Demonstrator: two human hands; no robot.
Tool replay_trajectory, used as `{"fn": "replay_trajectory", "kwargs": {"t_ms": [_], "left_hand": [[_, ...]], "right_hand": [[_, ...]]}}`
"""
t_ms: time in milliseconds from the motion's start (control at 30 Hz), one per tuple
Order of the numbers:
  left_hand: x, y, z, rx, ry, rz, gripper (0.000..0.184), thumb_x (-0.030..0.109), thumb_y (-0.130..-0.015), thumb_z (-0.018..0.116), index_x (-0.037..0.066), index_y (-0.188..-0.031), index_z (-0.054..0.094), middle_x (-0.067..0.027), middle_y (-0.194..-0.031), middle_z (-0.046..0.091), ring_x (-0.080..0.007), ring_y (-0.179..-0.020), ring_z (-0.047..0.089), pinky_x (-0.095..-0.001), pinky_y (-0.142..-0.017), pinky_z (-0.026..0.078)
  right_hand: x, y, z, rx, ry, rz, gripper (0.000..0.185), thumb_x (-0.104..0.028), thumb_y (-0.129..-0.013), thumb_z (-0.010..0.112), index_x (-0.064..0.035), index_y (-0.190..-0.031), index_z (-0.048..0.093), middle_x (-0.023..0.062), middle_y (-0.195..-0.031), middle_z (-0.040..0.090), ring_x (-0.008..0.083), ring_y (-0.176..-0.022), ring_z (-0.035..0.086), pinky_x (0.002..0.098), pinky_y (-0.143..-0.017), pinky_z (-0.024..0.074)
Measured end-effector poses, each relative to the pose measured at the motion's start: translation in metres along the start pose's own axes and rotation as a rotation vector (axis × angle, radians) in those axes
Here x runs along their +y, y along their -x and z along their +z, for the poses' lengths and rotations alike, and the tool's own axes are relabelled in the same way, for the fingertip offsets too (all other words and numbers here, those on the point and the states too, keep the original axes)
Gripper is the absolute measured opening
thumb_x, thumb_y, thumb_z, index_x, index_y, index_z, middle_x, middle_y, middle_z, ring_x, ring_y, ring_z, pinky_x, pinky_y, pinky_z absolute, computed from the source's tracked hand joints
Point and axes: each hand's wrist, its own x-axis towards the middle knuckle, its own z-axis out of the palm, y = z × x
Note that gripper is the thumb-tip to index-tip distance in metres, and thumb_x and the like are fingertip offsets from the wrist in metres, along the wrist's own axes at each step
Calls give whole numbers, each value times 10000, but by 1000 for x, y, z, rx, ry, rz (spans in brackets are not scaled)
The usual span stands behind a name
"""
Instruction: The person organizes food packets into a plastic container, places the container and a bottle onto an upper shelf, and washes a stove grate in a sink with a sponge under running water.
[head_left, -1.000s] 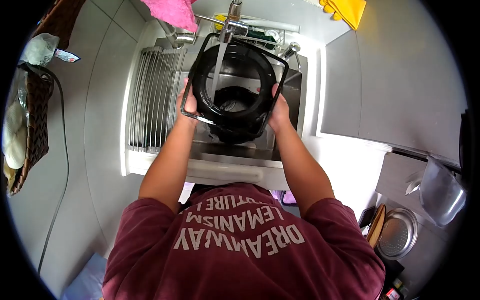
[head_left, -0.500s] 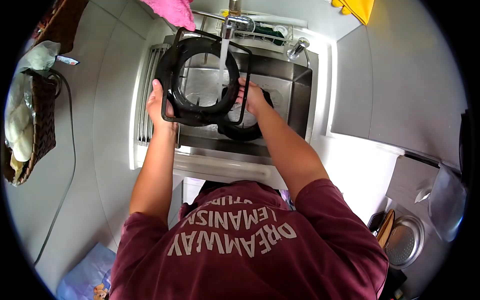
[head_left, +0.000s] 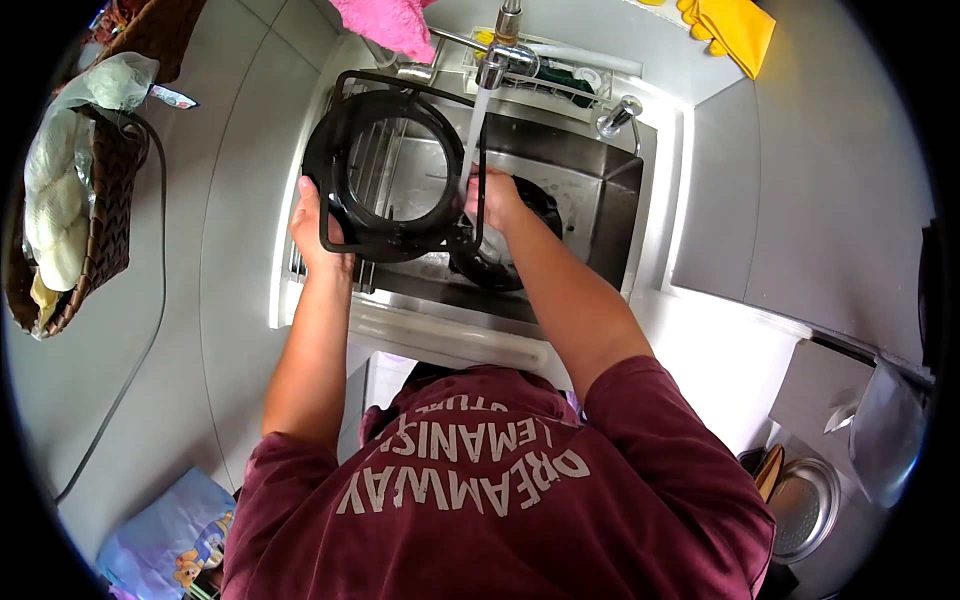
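A black stove grate (head_left: 326, 150), a thick round ring joined to a square bar frame, is held tilted over the steel sink (head_left: 612, 215). My left hand (head_left: 317, 228) grips its lower left side, thumb up along the edge. At the right side, my right hand (head_left: 494, 202) closes around the ring and frame; some fingers are hidden behind them. Water (head_left: 479, 122) pours from the tap (head_left: 492, 68) onto that right edge and hand. Beneath, a second black ring-shaped piece (head_left: 490, 274) lies in the basin, partly covered by my right forearm.
A metal rack (head_left: 366, 275) spans the sink's left side. Behind the tap stands a white wire caddy (head_left: 560, 88). A pink cloth (head_left: 390, 25) hangs at the back, yellow gloves (head_left: 735, 30) lie back right, and a woven basket (head_left: 110, 200) sits left.
The stove grate has shifted left relative to the tap. Water that fell through the ring's opening now strikes its right edge and my right hand. The whole view has moved slightly.
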Motion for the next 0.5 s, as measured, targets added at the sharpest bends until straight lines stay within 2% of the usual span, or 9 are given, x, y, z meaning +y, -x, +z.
{"fn": "replay_trajectory", "kwargs": {"t_ms": [67, 100, 200, 233, 333, 367, 433, 500], "left_hand": [[-3, 0, -8, 0, -20, -32, 448, 393, -989, 492, -40, -1058, 585, -82, -906, 644, -157, -771, 608, -282, -701, 514], [-7, 0, -9, -4, 39, -31, 449, 397, -987, 493, -34, -1072, 582, -81, -928, 643, -165, -787, 609, -289, -717, 514], [-27, -9, -15, -14, 191, -61, 452, 408, -982, 494, -17, -1113, 574, -82, -993, 639, -186, -844, 611, -312, -770, 515], [-38, -15, -22, -15, 220, -95, 452, 410, -980, 496, -11, -1128, 571, -83, -1013, 638, -194, -867, 612, -321, -791, 515], [-64, -19, -18, -28, 329, -165, 443, 400, -981, 497, 8, -1173, 569, -96, -1051, 639, -233, -935, 617, -359, -842, 519], [-70, -17, -15, -52, 358, -188, 445, 401, -982, 494, 9, -1178, 568, -100, -1057, 638, -241, -947, 617, -367, -847, 519], [-83, -18, -12, -128, 428, -207, 447, 400, -987, 480, 9, -1184, 567, -115, -1107, 632, -267, -992, 614, -400, -872, 518], [-104, -25, -5, -92, 417, -271, 468, 395, -997, 450, 3, -1234, 546, -113, -1163, 619, -277, -1034, 607, -403, -911, 504]], "right_hand": [[5, -3, -2, -7, -13, -6, 136, -158, -940, 511, -107, -973, 633, -19, -659, 518, 128, -498, 478, 308, -410, 383], [5, -5, 4, 59, -34, -57, 136, -188, -947, 534, -106, -947, 642, -20, -654, 533, 120, -486, 469, 309, -406, 365], [-16, -2, 11, 72, -15, -157, 152, -205, -951, 548, -85, -965, 641, -19, -640, 540, 114, -465, 451, 299, -406, 350], [-27, 3, 3, 51, 151, -204, 169, -201, -953, 548, -68, -950, 653, -10, -630, 550, 111, -477, 468, 290, -419, 365], [-51, 13, -7, 98, 374, -232, 208, -217, -951, 557, -44, -896, 659, 1, -622, 555, 114, -481, 477, 287, -427, 377], [-55, 17, -8, 137, 409, -288, 238, -229, -946, 571, -30, -851, 663, 3, -599, 542, 116, -475, 475, 283, -427, 371], [-66, 26, -13, 179, 416, -329, 242, -235, -943, 575, -25, -861, 665, 3, -599, 542, 117, -470, 472, 284, -426, 370], [-77, 32, -25, 176, 457, -373, 245, -244, -938, 584, -22, -887, 675, 7, -622, 566, 108, -485, 478, 279, -439, 381]]}}
